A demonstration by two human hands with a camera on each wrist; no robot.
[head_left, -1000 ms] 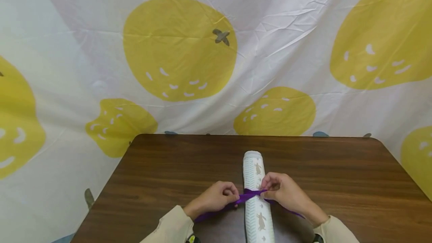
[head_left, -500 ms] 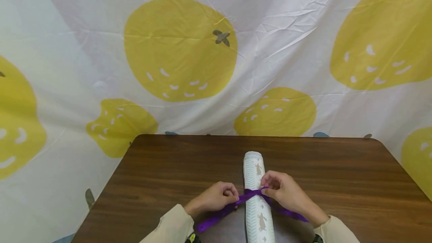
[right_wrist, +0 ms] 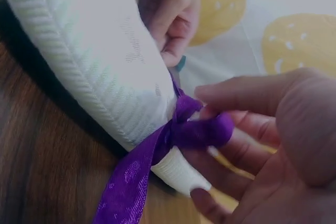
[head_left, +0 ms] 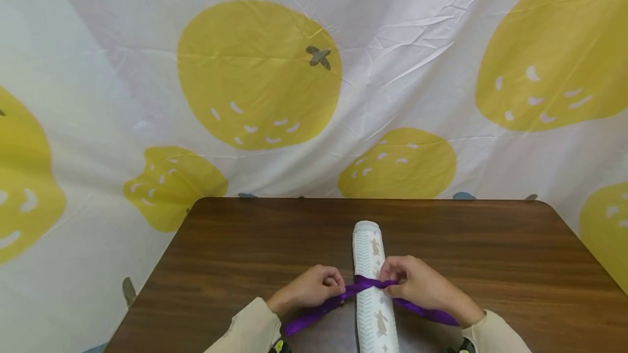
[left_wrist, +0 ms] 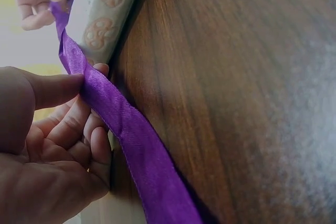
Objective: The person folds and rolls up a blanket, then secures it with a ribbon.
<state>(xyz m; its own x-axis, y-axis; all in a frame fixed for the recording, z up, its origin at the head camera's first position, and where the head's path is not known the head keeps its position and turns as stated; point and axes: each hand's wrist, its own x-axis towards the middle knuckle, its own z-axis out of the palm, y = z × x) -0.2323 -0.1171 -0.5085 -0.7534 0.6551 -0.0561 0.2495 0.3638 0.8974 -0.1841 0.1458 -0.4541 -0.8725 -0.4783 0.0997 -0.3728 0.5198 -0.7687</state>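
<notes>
A long white roll of soft fabric (head_left: 369,309), printed with rabbits and a pale chevron band, lies lengthwise before me. A purple ribbon (head_left: 363,283) goes round its middle and crosses on top. On the left, my left hand (head_left: 316,286) pinches one ribbon end between thumb and forefinger; its tail trails toward me in the left wrist view (left_wrist: 139,140). My right hand (head_left: 417,285) grips the ribbon just right of the crossing, thumb and fingers around a purple loop (right_wrist: 202,132) in the right wrist view. The other tail (head_left: 427,312) hangs below this hand.
The dark wood-grain table (head_left: 255,238) runs back to a white cloth hanging (head_left: 275,168) with large yellow fruit prints. Cream sleeves (head_left: 252,326) cover both forearms, with dark bands at the wrists.
My right hand has lowered slightly and shifted a little right with the ribbon. The right tail spreads farther out and shows more. My left hand keeps its pinch almost in place.
</notes>
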